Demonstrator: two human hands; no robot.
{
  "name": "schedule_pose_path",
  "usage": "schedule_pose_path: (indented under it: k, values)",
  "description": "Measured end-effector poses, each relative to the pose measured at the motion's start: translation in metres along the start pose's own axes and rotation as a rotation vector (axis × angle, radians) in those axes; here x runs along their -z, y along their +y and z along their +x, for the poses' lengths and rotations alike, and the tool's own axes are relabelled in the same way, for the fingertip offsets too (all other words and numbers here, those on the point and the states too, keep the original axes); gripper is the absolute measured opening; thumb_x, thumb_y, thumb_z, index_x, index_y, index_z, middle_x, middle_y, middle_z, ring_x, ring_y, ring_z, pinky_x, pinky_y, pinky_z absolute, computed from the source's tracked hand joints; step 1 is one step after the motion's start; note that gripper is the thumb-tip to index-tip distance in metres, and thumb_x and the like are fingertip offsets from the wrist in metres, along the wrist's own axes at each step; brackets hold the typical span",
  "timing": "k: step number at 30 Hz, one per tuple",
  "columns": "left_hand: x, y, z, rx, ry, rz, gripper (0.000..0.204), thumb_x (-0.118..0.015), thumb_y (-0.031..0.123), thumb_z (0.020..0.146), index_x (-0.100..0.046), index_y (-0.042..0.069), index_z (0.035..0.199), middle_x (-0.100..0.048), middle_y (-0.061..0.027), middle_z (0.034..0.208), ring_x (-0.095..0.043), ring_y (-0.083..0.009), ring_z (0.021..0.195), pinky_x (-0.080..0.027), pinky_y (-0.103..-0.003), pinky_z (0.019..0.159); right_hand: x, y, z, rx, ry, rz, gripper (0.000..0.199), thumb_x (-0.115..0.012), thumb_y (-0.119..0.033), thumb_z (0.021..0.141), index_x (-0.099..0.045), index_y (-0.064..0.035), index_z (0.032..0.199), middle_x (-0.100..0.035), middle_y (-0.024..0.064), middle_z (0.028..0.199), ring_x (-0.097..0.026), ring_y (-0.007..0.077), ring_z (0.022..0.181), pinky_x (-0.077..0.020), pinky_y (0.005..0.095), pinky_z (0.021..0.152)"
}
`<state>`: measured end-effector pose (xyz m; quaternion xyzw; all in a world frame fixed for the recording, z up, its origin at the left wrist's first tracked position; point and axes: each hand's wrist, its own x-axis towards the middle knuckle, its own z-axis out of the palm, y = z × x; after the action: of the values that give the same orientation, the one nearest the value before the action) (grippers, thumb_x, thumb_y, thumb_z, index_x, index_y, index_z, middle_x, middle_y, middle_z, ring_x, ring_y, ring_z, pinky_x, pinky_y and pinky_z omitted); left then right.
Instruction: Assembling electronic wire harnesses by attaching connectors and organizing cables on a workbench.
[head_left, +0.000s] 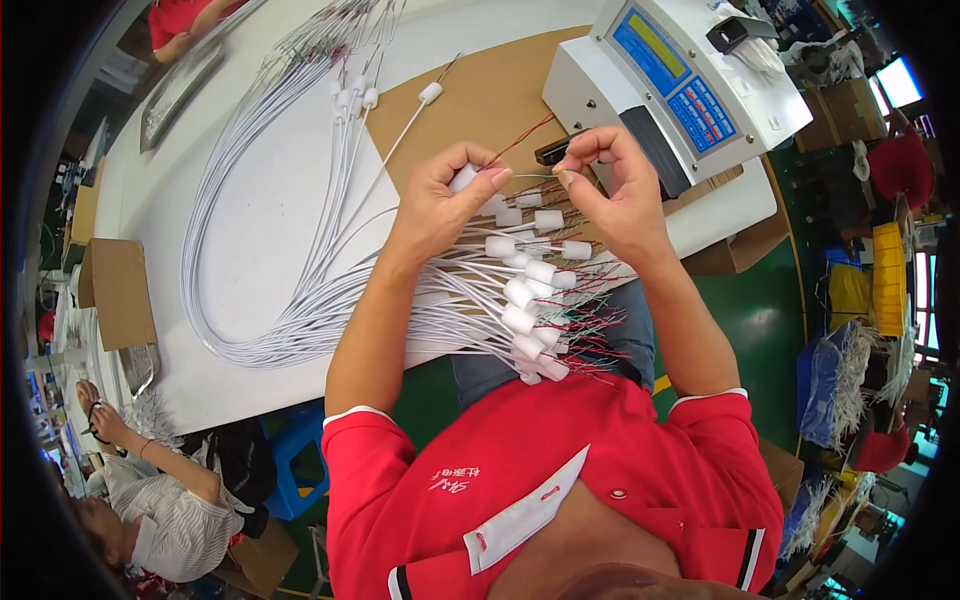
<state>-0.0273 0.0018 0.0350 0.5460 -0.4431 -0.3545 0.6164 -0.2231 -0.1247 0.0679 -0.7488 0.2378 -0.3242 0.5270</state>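
My left hand (428,215) is closed round a white cable end, gripping its cylindrical white plastic sleeve (463,178). Twisted red wires (525,134) fan out of that end toward the machine. Opposite it, thumb and forefinger of my right hand (628,200) pinch the tip of a thin pale wire (530,176) stretched between both hands. Below my hands lies a bundle of white cables (250,352), looped across the table. Its near ends carry several white sleeves (520,293) with red and green stripped wires (595,320) sticking out over my lap.
A white bench machine (652,90) with a blue keypad panel stands beyond my right hand on brown cardboard (440,125). More cable ends (345,98) lie farther back on the white table (240,240). Another person (170,490) sits at lower left, near a blue stool (295,465).
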Motion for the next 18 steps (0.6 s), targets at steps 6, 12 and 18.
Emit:
schedule_pose_path:
  k: [6,12,18]
  values:
    - [-0.006,0.001,-0.002,-0.027,0.041,0.146,0.018,-0.079,0.018,0.095,-0.069,0.003,0.097,-0.064,0.0055,0.084,-0.052,-0.0027,0.077,-0.042,-0.021,0.066,-0.012,-0.008,0.011,0.013,-0.115,-0.006,0.04,-0.073,-0.001,0.086,-0.057,0.0003,0.123,-0.068,0.0076,0.109,-0.064,0.0132,0.106,-0.0481,0.0301,0.099]
    - [-0.009,0.0,-0.004,-0.022,0.034,0.153,0.015,-0.075,0.016,0.095,-0.07,0.001,0.096,-0.064,0.0022,0.074,-0.055,-0.0047,0.067,-0.044,-0.025,0.058,-0.036,-0.02,0.016,-0.002,-0.119,-0.013,0.043,-0.072,-0.005,0.086,-0.057,-0.0015,0.125,-0.073,0.0057,0.102,-0.064,0.0123,0.104,-0.0457,0.0342,0.103]
    - [-0.008,-0.002,-0.002,0.024,-0.025,0.28,0.019,-0.072,0.018,0.096,-0.071,-0.001,0.095,-0.065,-0.003,0.073,-0.056,-0.0069,0.067,-0.045,-0.027,0.059,-0.033,-0.021,0.017,0.008,-0.13,-0.124,0.041,-0.071,-0.007,0.087,-0.057,-0.0019,0.125,-0.074,0.0052,0.098,-0.065,0.0119,0.1,-0.0471,0.0331,0.101]
